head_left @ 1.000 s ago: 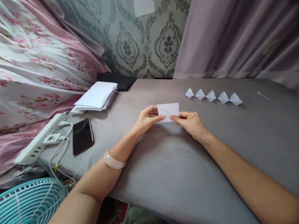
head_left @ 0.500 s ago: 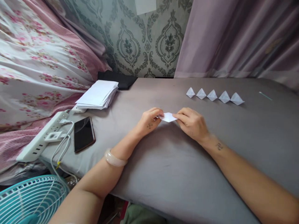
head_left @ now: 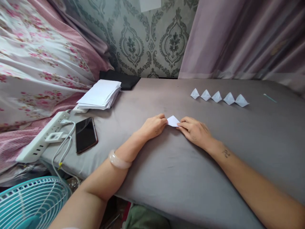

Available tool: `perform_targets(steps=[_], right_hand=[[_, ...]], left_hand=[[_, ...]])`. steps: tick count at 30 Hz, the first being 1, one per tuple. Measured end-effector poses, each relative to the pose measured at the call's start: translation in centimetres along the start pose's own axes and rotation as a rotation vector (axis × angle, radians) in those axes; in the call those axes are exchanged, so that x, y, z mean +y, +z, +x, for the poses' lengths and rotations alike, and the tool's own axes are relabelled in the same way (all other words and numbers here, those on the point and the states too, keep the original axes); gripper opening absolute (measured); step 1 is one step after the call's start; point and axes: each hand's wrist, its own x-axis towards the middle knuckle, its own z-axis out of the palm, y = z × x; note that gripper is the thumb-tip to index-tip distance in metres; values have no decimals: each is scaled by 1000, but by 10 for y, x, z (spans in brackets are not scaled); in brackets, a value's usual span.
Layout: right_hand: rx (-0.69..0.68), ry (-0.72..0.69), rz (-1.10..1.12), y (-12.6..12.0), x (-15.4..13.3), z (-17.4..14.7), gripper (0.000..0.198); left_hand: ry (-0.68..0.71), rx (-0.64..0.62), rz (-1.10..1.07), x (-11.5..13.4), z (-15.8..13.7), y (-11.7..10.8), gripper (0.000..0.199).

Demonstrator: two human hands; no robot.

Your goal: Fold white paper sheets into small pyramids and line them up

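holds a small folded paper (head_left: 173,121) between both hands, over the middle of the grey cloth (head_left: 181,178), well in from the near edge; cannot tell lifted from resting there. points a blunt peak toward the far edge, with the long axis running left to right, roughly parallel to that edge, from one hand to the other. looks white and plain, roughly kite-shaped, with straight, crisp sides and a pale face turned up; hides both side corners under fingertips.

grips the left corner with the left hand (head_left: 153,126), fingers bunched and closed on the paper. pinches the right corner with the right hand (head_left: 197,131), in a narrow hold between fingertips. wears a pale bangle (head_left: 119,160) on the left forearm.

shows, to the right and nearer the far edge, five paper pyramids (head_left: 217,97) in a slightly slanting row; then, toward the far right corner, a swab (head_left: 270,97). carries, near the far left corner, a paper stack (head_left: 98,94) in front of a black bundle (head_left: 128,82); near the left edge, a phone (head_left: 86,135), beside a power strip (head_left: 45,136). includes a teal fan (head_left: 33,203) off the near left corner.
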Motion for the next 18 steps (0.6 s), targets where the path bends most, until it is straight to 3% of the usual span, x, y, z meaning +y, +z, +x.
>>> perform_targets(steps=[5,9,18], right_hand=[[31,278,257,0,0,5,23],[39,427,310,0,1,10,22],[55,466,236,8,4,15,23]], left_hand=[[-175,109,-253,-9,4,5,20],[-330,95,-370,-8,7,1,20],[-433,107,-371,-4,8,-2,21]])
